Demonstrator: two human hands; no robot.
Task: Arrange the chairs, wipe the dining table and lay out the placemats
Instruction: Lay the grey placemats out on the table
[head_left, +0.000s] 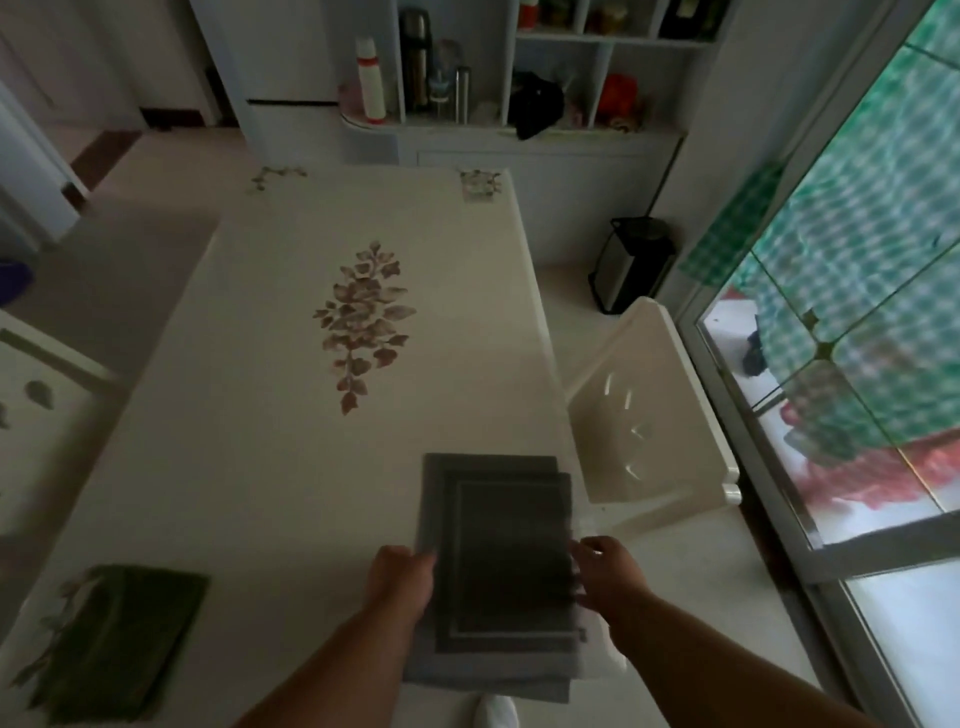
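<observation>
So at the bottom centre of the frame there's a stack of dark grey placemats (498, 566), the top one sitting a bit skewed over the ones under it, lying at the near right corner of the dining table (249, 389) and hanging over its near edge toward the camera. The left hand (401, 577) is on the stack's left edge, fingers curled over it and gripping it. The right hand (605, 569) is at the stack's right edge with its fingers bent in against the mats, but it's blurry there and I honestly can't tell if it's actually gripping or just touching. The table is cream with a purplish leaf print (363, 322) in the middle and smaller prints at its far corners, running up toward the top centre. A folded green cloth (122, 644) lies at the lower left, on the table's near left corner, well apart from the mats. A cream chair (649, 415) sits just beside the table's right edge at centre right, next to the glass door (841, 364) along the right side. A white shelf unit (519, 78) with flasks and jars fills the top centre, and a dark bin (631, 262) stands on the floor below it.
</observation>
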